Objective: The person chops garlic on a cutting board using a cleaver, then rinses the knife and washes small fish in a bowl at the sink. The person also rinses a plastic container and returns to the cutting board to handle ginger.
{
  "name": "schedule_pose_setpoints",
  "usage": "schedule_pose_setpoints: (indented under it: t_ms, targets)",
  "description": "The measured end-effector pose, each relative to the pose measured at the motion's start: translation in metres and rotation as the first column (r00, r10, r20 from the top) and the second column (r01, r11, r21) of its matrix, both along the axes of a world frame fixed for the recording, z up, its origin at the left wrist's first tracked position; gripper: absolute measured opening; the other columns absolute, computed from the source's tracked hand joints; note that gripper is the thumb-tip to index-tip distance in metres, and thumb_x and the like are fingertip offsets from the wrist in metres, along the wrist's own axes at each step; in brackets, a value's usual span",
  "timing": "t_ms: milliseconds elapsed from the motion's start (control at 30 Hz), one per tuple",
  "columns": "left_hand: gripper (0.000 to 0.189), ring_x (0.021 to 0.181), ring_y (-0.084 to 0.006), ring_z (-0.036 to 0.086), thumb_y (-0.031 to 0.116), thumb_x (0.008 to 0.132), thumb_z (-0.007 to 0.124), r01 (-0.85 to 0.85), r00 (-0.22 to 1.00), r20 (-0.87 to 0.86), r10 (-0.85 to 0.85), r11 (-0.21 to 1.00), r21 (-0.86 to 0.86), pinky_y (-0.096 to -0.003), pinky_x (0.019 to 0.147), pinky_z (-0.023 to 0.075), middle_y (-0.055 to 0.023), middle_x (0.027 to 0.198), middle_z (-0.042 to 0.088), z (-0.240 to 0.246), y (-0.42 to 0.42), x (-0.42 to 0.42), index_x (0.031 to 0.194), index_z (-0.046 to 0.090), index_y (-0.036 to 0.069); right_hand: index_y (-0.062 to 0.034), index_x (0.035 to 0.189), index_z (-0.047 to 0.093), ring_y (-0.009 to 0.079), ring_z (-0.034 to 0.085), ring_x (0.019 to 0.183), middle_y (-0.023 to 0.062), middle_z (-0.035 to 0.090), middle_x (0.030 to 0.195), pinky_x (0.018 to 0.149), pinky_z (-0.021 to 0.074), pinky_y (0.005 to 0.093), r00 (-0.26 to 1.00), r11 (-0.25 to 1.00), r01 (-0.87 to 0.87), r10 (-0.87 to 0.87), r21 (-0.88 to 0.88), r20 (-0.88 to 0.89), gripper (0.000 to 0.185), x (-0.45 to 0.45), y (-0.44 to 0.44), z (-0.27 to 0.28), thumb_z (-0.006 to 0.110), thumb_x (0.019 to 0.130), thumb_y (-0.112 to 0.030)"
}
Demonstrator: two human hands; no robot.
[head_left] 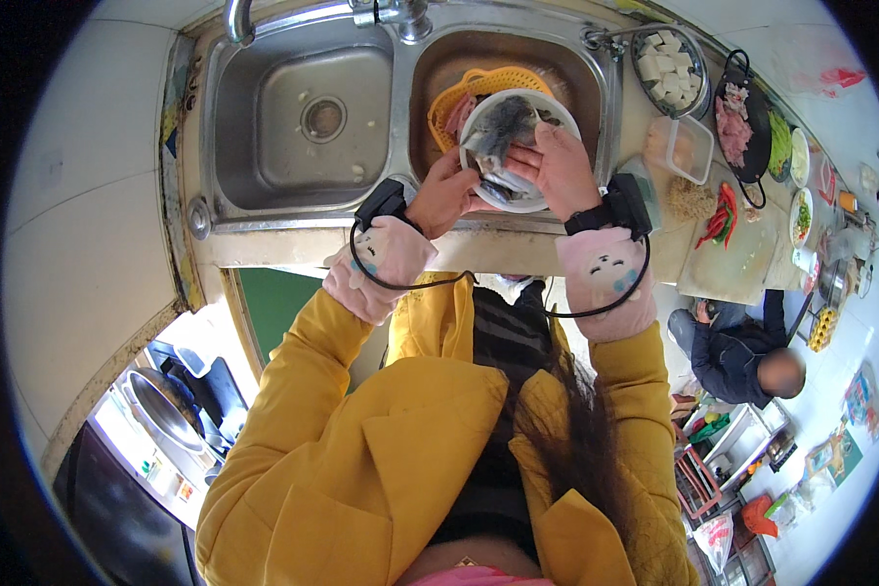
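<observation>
Over the right sink basin, a white bowl (568, 123) holds pieces of raw fish (509, 124) with grey skin. My left hand (445, 192) grips the bowl's lower left rim, thumb over the edge. My right hand (557, 165) is inside the bowl's right side, its fingers closed on a piece of the fish; its fingertips are partly hidden. Behind the bowl, a yellow plastic colander (469, 82) with pinkish meat (460, 115) rests in the basin.
The left steel basin (271, 132) has small scraps around its drain. Chrome faucet (410, 18) stands behind. To the right are cubed tofu (666, 66), a black pan of minced meat (765, 132), a plastic container (692, 150), red chillies (724, 212) and a cutting board (736, 260). A person (740, 351) sits beyond.
</observation>
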State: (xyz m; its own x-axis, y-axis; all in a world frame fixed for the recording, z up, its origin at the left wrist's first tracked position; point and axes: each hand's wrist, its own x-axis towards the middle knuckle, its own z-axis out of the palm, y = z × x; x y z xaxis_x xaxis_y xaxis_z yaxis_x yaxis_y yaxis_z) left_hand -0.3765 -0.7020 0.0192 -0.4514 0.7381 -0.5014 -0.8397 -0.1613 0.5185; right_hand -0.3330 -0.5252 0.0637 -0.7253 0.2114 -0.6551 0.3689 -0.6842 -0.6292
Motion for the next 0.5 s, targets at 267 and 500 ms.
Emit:
schedule_pose_setpoints:
  t_ms: [267, 500]
  targets:
    - [0.051, 0.116, -0.031, 0.061, -0.004, 0.086, 0.041, -0.043, 0.999, -0.014, 0.045, 0.996, 0.076, -0.0478, 0.096, 0.0551, -0.0176, 0.131, 0.055, 0.013, -0.008, -0.001, 0.138, 0.039, -0.004, -0.0035, 0.1, 0.068, 0.0322, 0.069, 0.074, 0.0169, 0.07, 0.092, 0.067, 0.0531, 0.0418, 0.862, 0.222, -0.455, 0.351, 0.862, 0.365, 0.021, 0.013, 0.012, 0.01, 0.058, 0.095, -0.02]
    - [0.053, 0.116, -0.0324, 0.061, -0.004, 0.086, 0.041, 0.011, 1.0, -0.004, -0.01, 0.997, 0.079, -0.0531, 0.097, 0.053, -0.0184, 0.132, 0.054, 0.019, -0.009, 0.004, 0.139, 0.038, -0.003, -0.0085, 0.113, 0.066, 0.0333, 0.062, 0.096, 0.0121, 0.066, 0.104, 0.083, 0.0516, 0.042, 0.881, -0.262, -0.113, 0.42, 0.958, 0.219, 0.026, 0.013, 0.024, 0.002, 0.065, 0.088, -0.015]
